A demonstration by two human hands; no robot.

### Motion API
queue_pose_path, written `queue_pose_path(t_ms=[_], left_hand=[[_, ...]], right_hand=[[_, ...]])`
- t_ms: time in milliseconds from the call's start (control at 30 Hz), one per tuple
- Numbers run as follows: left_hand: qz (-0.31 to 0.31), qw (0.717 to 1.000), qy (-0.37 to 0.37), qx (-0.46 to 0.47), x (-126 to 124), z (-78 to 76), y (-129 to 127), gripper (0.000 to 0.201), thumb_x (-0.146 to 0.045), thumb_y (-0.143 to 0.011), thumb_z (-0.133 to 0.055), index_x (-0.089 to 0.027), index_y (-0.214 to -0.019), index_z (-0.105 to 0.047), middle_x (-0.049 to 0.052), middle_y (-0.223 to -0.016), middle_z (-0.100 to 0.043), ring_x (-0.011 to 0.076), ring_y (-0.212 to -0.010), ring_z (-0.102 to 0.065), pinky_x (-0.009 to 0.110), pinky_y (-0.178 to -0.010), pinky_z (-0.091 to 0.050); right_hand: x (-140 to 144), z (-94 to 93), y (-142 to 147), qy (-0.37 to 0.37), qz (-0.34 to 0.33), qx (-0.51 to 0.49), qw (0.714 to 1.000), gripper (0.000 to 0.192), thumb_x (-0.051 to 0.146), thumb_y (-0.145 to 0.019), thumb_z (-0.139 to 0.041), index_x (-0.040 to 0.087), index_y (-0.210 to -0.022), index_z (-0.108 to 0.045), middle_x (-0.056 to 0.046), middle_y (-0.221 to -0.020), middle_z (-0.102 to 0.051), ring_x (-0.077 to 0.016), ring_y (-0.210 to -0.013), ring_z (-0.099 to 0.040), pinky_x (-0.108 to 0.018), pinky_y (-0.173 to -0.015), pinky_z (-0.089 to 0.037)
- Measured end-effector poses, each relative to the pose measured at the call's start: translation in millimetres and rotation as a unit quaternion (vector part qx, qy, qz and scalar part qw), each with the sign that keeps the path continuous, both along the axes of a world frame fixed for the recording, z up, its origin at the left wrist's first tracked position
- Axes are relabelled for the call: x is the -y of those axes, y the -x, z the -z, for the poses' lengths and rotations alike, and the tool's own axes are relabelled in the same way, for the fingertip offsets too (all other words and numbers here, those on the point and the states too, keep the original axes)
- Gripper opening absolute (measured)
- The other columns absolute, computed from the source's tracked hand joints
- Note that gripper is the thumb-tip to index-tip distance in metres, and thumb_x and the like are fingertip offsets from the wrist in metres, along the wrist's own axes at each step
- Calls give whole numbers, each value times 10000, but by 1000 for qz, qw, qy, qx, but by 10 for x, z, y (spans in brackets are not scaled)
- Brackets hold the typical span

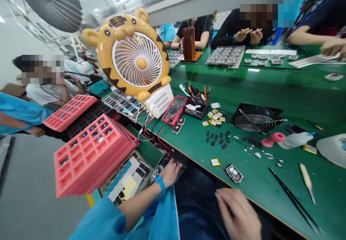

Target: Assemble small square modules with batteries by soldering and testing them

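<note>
green table (270,84), pink trays (89,157), yellow striped fan (135,52)

Bench: long green worktop (283,88), running away to the right.
Left end: tiger-faced fan (131,52) perched on a white box (160,101).
Beside it: red multimeter (174,109), flat on the green, leads trailing off the edge.
Middle: black tool tray (196,106), yellow tags (214,117), dark square pads (217,139) scattered about.
Right: black fan grille (255,119), lying flat.
Near edge: small open device (234,173), tweezers (296,202), pale stick (307,182).
Far side: grey part trays (225,56).
</note>
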State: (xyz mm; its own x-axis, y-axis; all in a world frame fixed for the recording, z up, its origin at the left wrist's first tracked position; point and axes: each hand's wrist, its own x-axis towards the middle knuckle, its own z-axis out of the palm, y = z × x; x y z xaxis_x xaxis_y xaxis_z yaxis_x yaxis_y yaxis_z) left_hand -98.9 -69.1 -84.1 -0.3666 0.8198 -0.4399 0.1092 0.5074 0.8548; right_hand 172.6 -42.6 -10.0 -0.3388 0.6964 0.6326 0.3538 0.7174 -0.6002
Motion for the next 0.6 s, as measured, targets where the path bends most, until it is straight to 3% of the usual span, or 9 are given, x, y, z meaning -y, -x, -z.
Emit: queue_pose_path(t_ms=[67,100,233,300,367,400,467,533,600], left_hand=[[32,998,-23,40,69,-266,-26,334,-531,-768,-819,-218,-706,-717,87,-1001,-658,271,-1085,-605,341,-988,-493],[52,996,-27,72,103,-389,-55,380,-576,-772,-802,-207,-717,-729,77,-908,-649,245,-968,-626,332,-904,-515],[115,963,-24,242,208,-790,-232,626,-767,-809,-645,-148,-737,-703,-22,-555,-447,140,-474,-496,288,-509,-422],[119,942,-38,312,218,-984,-267,647,-789,-806,-629,-148,-732,-662,-45,-549,-407,120,-410,-456,262,-442,-361],[109,926,-69,355,193,-1216,-198,617,-757,-812,-658,-161,-671,-588,-63,-550,-369,84,-382,-400,231,-422,-324],[95,918,-94,373,169,-1346,-125,608,-719,-830,-674,-164,-626,-531,-73,-543,-333,59,-372,-351,213,-423,-309],[41,889,-176,420,107,-1609,71,584,-546,-917,-681,-152,-568,-427,-81,-538,-277,25,-377,-274,182,-447,-311],[-24,860,-261,437,42,-1812,273,502,-381,-972,-660,-143,-588,-442,-88,-538,-253,19,-394,-256,167,-517,-377],[-46,871,-289,394,-8,-1886,424,434,-379,-965,-671,-150,-635,-509,-86,-547,-302,28,-417,-294,177,-565,-415]], right_hand=[[93,62,243,63,-85,-27,994,144,124,-975,-573,217,-994,-682,-23,-816,-749,-165,-701,-732,-269,-679,-627],[129,109,355,93,-96,-34,990,159,147,-979,-566,225,-1039,-690,-28,-865,-771,-178,-741,-758,-278,-700,-646],[203,242,611,207,-127,-19,970,444,285,-968,-595,208,-1405,-582,-128,-1289,-737,-265,-1158,-740,-381,-958,-639],[190,202,609,258,-210,5,943,340,309,-968,-602,215,-1288,-669,-108,-1233,-762,-265,-1181,-729,-397,-1049,-587],[144,101,543,291,-274,19,917,181,307,-989,-580,224,-1002,-740,-59,-985,-803,-233,-1029,-777,-365,-1056,-574],[114,43,492,297,-284,19,912,209,310,-1000,-568,225,-892,-726,-36,-860,-787,-214,-941,-787,-345,-1048,-575],[48,-56,362,288,-257,5,922,267,333,-1014,-558,227,-811,-695,-11,-729,-739,-195,-850,-785,-315,-1027,-579],[-10,-117,206,261,-208,-12,942,267,363,-1021,-556,238,-849,-717,-9,-723,-737,-189,-829,-784,-279,-962,-602],[-45,-152,33,245,-162,-25,956,268,373,-1034,-531,258,-948,-757,-5,-717,-744,-160,-710,-764,-206,-771,-625]])
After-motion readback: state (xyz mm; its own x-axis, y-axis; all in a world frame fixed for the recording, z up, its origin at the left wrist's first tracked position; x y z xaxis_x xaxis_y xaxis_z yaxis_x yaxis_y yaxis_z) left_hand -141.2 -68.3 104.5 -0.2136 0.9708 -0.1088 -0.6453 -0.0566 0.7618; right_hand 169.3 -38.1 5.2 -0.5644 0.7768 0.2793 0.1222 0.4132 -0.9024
